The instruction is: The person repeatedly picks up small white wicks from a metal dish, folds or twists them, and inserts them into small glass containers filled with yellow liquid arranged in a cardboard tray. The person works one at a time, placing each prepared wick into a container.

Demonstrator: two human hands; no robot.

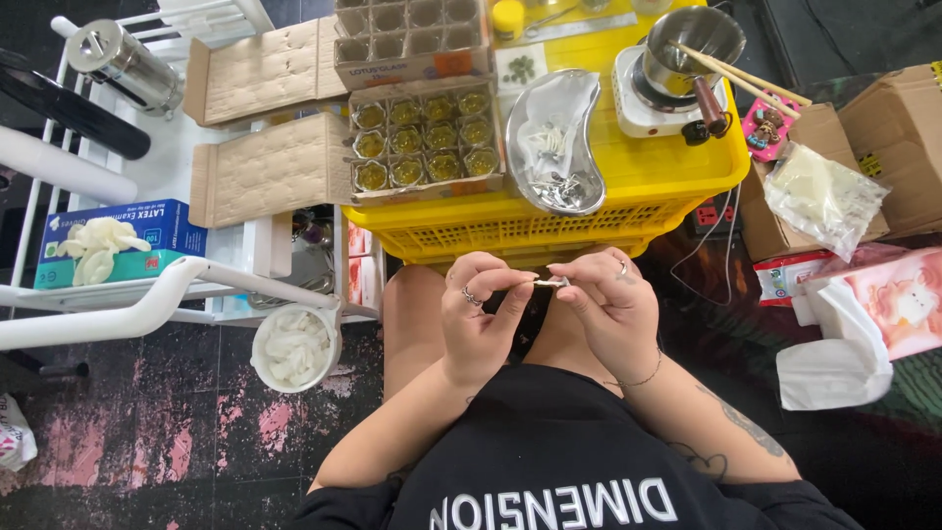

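both hands pinch a small pale piece [549, 283] between their fingertips, the left hand [478, 312] and right hand [610, 306] meeting over the person's lap. just beyond sits a yellow crate [549, 231] carrying a metal tray [554, 142] and a box of small jars [424, 137].

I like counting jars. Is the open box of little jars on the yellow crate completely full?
No: the open box of little jars on the yellow crate shows an empty corner where no jar sits.

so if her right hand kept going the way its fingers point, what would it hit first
Probably the left hand: the right hand points its fingertips across at it, both pinching the same small pale piece between them.
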